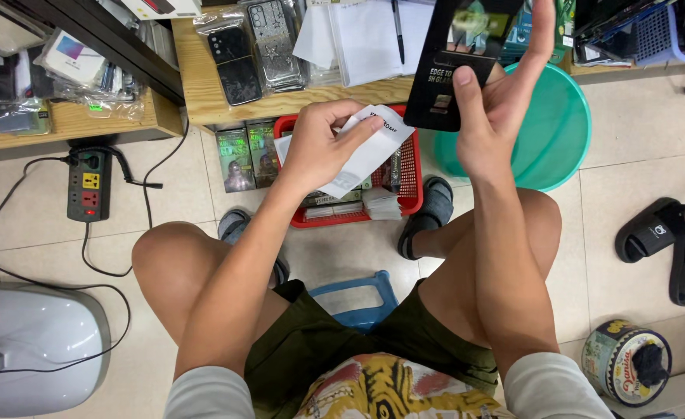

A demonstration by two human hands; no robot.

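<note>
My left hand [323, 143] grips a white paper packet [373, 151] over a red plastic basket [414, 167] on the floor. My right hand [494, 109] holds up a flat black box [459, 66], thumb on its front and fingers behind it. I am seated on a blue stool [354, 299] with my knees apart. The basket holds several small packets and boxes, partly hidden by my left hand and the packet.
A teal plastic basin [556, 124] sits right of the basket. A wooden shelf [195, 70] holds phone cases and papers. A power strip [88, 185] with cords lies left, a white appliance [32, 337] lower left. Another person's sandalled feet [668, 240] and a round tin [626, 363] are right.
</note>
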